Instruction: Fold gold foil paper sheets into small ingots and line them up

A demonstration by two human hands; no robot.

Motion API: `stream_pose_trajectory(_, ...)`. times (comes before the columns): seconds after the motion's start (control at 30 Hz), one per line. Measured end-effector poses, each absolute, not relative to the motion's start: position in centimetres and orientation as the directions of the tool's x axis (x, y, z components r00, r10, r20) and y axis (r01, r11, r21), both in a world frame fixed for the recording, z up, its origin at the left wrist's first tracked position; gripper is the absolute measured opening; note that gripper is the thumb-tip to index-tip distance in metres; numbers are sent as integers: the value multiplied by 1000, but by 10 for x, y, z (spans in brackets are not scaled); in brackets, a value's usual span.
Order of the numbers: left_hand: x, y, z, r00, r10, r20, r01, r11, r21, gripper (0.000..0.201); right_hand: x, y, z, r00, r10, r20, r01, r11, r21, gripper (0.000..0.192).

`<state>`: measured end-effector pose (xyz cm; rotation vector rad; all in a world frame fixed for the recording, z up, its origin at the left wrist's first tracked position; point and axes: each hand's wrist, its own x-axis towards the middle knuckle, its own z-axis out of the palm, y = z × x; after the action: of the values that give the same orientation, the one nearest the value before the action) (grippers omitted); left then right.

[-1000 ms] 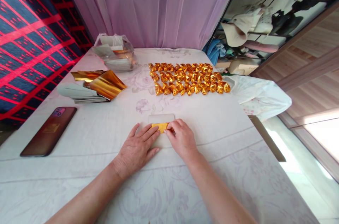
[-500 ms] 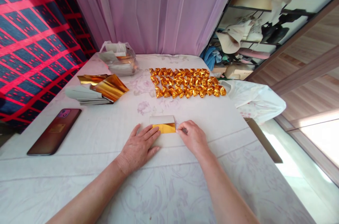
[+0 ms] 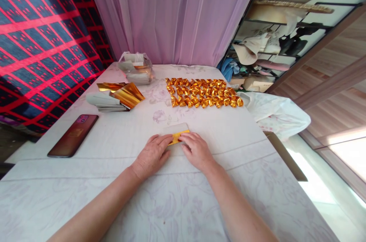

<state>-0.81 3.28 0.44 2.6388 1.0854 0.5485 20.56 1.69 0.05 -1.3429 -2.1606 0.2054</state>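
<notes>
A small sheet of gold foil paper (image 3: 176, 137) lies on the table in front of me, its near part folded over to show gold, its far part pale grey. My left hand (image 3: 152, 155) rests flat on the paper's left end, fingers stretched out. On the right end, the fingertips of my right hand (image 3: 199, 151) press down with the fingers extended and the thumb apart on the near side. Beyond both hands sit several rows of folded gold foil pieces (image 3: 200, 92). Fingers cover both ends of the paper.
At the left is a stack of foil sheets (image 3: 114, 104), with a clear bag (image 3: 136, 72) of more paper behind it. A phone (image 3: 73, 135) lies nearer me. A white plastic bag (image 3: 277, 114) hangs by the table's right edge. A purple curtain (image 3: 171, 13) closes off the back.
My right hand has gone from pinching the paper's right corner to pressing on its folded gold strip, which looks narrower and slightly turned. The camera view has shifted a little.
</notes>
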Motion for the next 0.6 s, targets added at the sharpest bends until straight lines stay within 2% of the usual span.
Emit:
stream_pose_trajectory(0.17, -18, 42, 8, 647, 725, 237, 644, -685, 340, 25, 210, 20, -2, -324, 866, 382, 779, 473, -412, 30)
stream_pose_trajectory(0.4, -23, 60, 13, 682, 682, 264, 628, -732, 265, 25, 209, 26, -2, -333, 867, 371, 780, 474, -409, 29)
stream_pose_trajectory(0.6, -14, 64, 14, 674, 677, 297, 631, -736, 247, 22, 206, 26, -1, -344, 844, 412, 790, 497, -359, 28)
